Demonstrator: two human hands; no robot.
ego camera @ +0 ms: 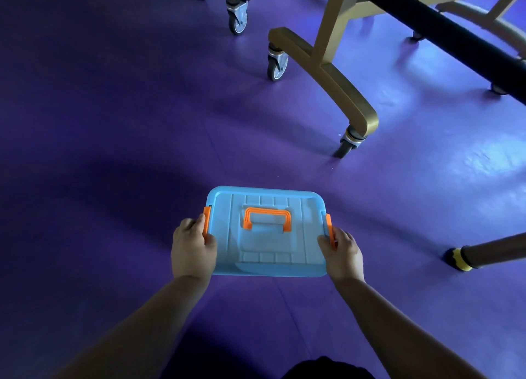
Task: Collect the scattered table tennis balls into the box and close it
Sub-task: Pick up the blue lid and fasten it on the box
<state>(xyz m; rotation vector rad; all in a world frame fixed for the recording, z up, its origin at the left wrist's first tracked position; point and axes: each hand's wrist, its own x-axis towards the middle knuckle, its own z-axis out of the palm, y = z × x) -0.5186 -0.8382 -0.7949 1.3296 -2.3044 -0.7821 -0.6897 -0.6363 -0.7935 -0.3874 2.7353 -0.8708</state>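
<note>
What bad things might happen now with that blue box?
The left hand and right hand press the orange side clips on the blue box; a fingertip could get pinched. A clip that does not catch might let the lid pop up if the box is lifted by its orange handle.

A purple floor carries gold table legs on caster wheels, beside a brown pole with yellow tip.
</note>
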